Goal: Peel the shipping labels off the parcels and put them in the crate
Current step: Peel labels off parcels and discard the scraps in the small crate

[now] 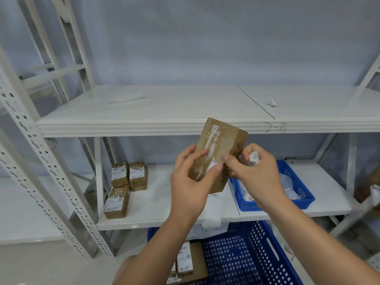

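The parcel (218,153) stood nearly upright in the air, up and to the left of the small crate (298,182). Its long axis ran from bottom to top, with the top leaning a little toward the small crate, and its taped face was turned to the person.

The left hand (189,182) gripped the parcel's lower part on the side away from the small crate, fingers curled behind it and thumb lying across the tape. The right hand (255,173) was on the side nearer the small crate. Its thumb pressed on a label scrap (213,164) left on the parcel's face, and its curled fingers held one crumpled label (253,159).

Three more parcels (119,174) sat well to the left of the small crate on the same shelf (156,204), two side by side and one in front of them. White scraps lay inside the small crate. One big crate (246,260) sat below the small crate, holding at least two boxes (191,262) at its left end.
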